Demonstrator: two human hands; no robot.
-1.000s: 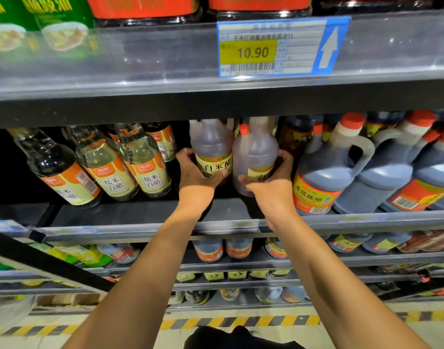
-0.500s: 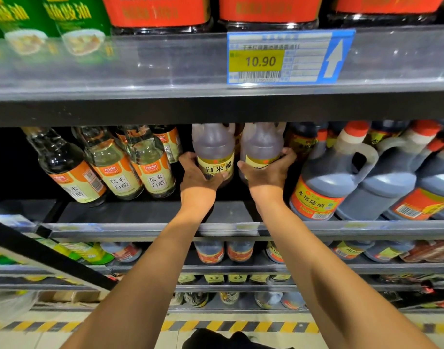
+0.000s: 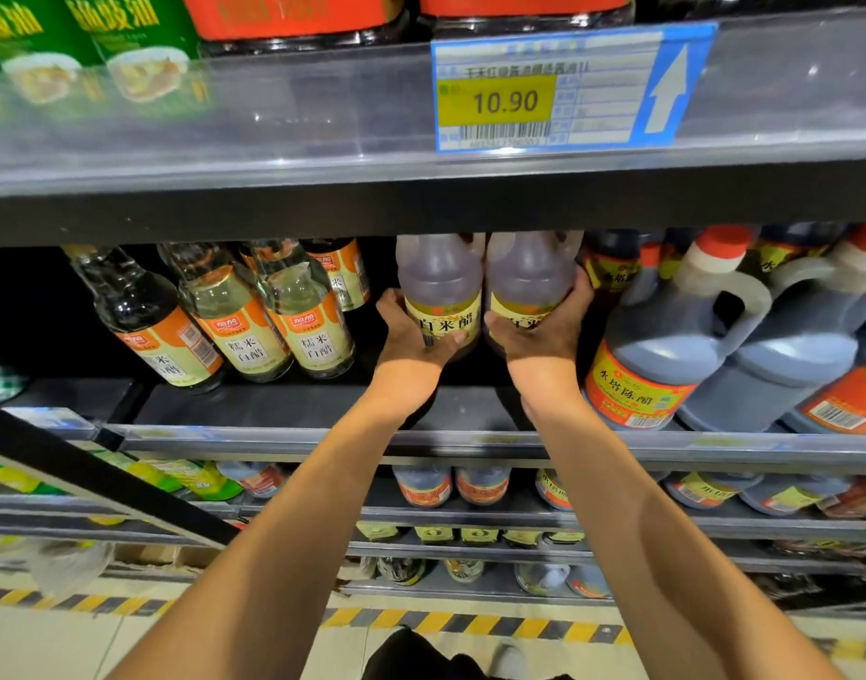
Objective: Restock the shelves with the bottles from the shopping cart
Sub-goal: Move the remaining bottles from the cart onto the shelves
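Note:
Two clear plastic vinegar bottles with yellow labels stand side by side at the middle of the black shelf (image 3: 293,409). My left hand (image 3: 411,343) grips the lower part of the left bottle (image 3: 438,282), thumb across its label. My right hand (image 3: 544,333) wraps the lower part of the right bottle (image 3: 529,277), fingers round its right side. Both bottle tops are hidden behind the upper shelf's edge. The shopping cart is out of view.
Glass vinegar bottles with orange labels (image 3: 235,321) stand left of my hands. Large dark vinegar jugs with handles (image 3: 666,350) crowd the right. An upper shelf rail with a 10.90 price tag (image 3: 553,90) hangs just above. Lower shelves hold more bottles (image 3: 423,485).
The right bottle was tilted, then set upright beside the left one. Both bottles slid deeper under the upper shelf, and both hands followed them.

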